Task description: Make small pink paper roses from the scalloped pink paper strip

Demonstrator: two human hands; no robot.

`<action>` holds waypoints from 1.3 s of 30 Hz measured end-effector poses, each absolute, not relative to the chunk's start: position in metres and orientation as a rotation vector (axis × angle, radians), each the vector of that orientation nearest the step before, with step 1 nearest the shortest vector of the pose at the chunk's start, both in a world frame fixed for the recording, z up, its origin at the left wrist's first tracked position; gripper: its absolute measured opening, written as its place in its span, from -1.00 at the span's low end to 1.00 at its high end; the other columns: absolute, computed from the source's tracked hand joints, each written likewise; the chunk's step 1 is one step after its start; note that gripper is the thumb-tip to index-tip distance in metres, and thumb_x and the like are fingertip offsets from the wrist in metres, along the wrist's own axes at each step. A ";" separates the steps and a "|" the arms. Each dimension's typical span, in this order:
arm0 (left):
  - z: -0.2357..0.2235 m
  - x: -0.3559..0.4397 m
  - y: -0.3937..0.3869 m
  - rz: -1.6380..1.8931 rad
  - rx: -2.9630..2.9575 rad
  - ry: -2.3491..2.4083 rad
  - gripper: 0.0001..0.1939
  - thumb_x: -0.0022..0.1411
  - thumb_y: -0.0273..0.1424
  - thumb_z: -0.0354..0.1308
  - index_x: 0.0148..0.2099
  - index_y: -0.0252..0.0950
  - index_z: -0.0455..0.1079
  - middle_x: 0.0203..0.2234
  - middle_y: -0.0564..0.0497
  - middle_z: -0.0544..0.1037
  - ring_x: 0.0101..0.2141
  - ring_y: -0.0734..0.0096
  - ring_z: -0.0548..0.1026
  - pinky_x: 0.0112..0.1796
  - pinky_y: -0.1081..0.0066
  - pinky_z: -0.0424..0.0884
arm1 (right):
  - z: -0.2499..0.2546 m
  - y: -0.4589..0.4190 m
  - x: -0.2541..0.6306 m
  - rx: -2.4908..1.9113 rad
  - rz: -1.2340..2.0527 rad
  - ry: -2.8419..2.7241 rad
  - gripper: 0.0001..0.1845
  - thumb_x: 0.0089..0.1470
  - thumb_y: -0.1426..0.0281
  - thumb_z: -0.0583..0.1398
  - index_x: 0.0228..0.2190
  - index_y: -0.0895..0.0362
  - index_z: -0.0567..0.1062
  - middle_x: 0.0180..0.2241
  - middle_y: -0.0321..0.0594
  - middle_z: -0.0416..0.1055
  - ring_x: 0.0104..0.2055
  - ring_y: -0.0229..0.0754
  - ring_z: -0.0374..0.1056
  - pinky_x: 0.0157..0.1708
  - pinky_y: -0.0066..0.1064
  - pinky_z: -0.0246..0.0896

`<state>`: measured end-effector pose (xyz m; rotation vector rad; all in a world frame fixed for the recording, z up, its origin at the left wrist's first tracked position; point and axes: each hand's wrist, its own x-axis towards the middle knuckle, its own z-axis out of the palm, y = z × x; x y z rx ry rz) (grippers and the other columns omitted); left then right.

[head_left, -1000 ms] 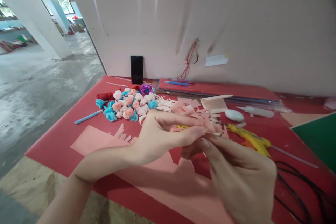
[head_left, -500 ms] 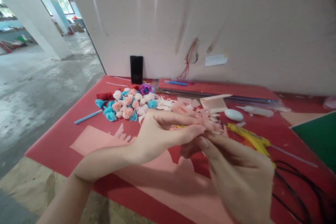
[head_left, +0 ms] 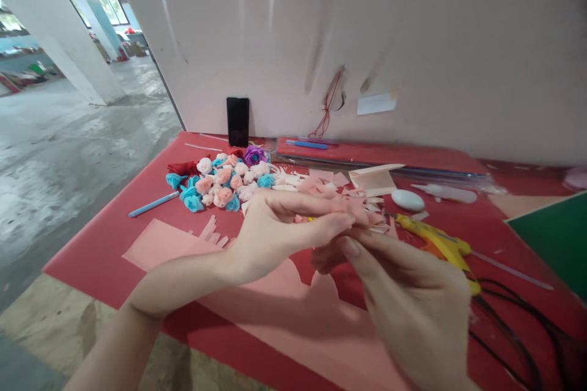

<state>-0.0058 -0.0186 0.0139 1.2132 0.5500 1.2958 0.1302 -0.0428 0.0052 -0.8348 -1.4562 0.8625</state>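
Observation:
My left hand [head_left: 279, 232] and my right hand [head_left: 408, 293] meet over the table, fingertips pinched together. Between them is a small piece of pink paper [head_left: 360, 214], mostly hidden by the fingers and hard to tell from the scraps behind. Below the hands lies a large pink paper sheet [head_left: 293, 311] with a scalloped edge. Paper roses [head_left: 223, 197] in pink, white and blue are heaped left of my fingertips, with a purple rose [head_left: 255, 155] at the back. Cut pink paper strips [head_left: 316, 186] are strewn just beyond my hands.
A yellow glue gun [head_left: 433, 238] with a black cord lies to the right, near a white oval object [head_left: 408, 199] and a clear bottle [head_left: 452, 193]. A phone [head_left: 238, 122] leans on the white board. A blue pen [head_left: 153, 204] rests at left; a green board [head_left: 554, 238] is at right.
My right hand has shifted slightly left, and its thumb has slid a little along the pinch. The left hand's fingertips have moved slightly; things on the table are unchanged.

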 end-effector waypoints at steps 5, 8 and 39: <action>0.018 -0.004 -0.019 1.290 1.214 0.576 -0.87 0.09 -0.33 0.27 -0.46 -0.23 0.56 -0.43 0.04 0.61 -0.70 0.63 0.36 -0.59 0.46 0.41 | 0.006 -0.043 0.130 -0.791 0.931 -1.425 -0.78 0.01 0.52 0.23 -0.36 -0.04 0.60 -0.56 -0.39 0.54 -0.58 -0.29 0.46 -0.53 -0.58 0.44; 0.018 -0.002 -0.020 1.266 1.213 0.626 -0.79 0.07 -0.29 0.27 -0.54 -0.26 0.53 -0.46 0.01 0.60 -0.65 0.56 0.40 -0.61 0.47 0.38 | 0.005 -0.042 0.131 -0.823 0.925 -1.413 -0.79 -0.01 0.52 0.24 -0.37 -0.04 0.60 -0.56 -0.39 0.54 -0.58 -0.30 0.45 -0.53 -0.60 0.42; 0.015 -0.006 -0.010 1.317 1.315 0.447 -0.82 0.24 -0.31 0.12 -0.28 -0.11 0.57 -0.08 0.11 0.55 -0.02 0.34 0.48 -0.03 0.39 0.44 | 0.020 -0.042 0.134 -0.899 1.183 -1.275 -0.76 -0.03 0.43 0.26 -0.67 0.01 0.55 -0.71 -0.38 0.43 -0.68 -0.33 0.31 -0.59 -0.57 0.35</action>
